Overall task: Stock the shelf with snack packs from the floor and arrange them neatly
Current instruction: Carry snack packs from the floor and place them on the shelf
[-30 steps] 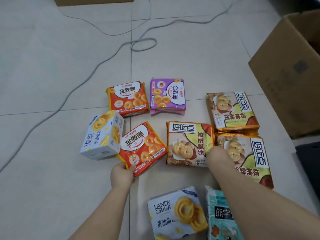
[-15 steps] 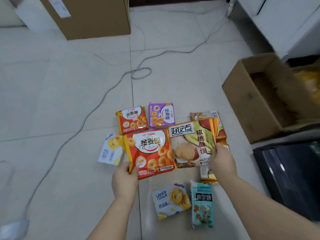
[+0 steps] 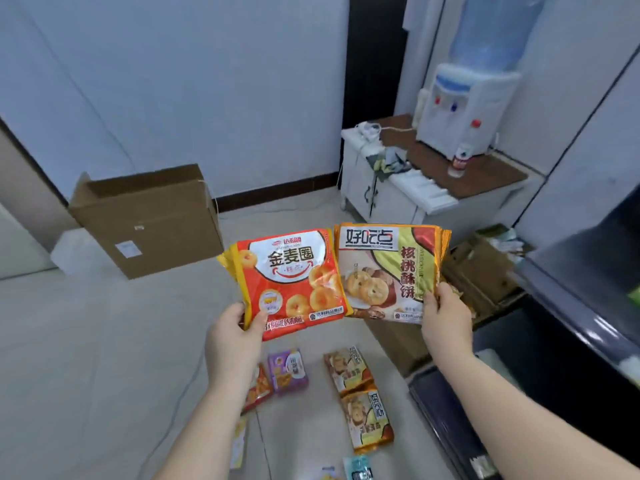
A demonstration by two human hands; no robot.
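The red-orange glossy film pack of ring biscuits [image 3: 294,282] hangs upright in the air, pinched at its lower left corner by the left hand [image 3: 232,336], thumb on the front; just beside it, edges about touching, the brown-and-yellow film pack of walnut cookies [image 3: 386,271] is clamped at its lower right edge by the right hand [image 3: 446,318]. Both hold flat from one corner, so prob. light w/ a stiff tray inside – the film looks slick and the biscuits likely crumble if squeezed, so grip the sealed edges, not the middle. Below on the pale tiled floor [image 3: 104,341] lie more packs: a purple pack [image 3: 287,370], two more brown walnut-cookie packs [image 3: 358,396] and others partly hidden. Further out – a closed cardboard box [image 3: 149,220] by the wall and a white cabinet [image 3: 381,199] carrying a water dispenser [image 3: 474,109]. No shelf clearly in view.
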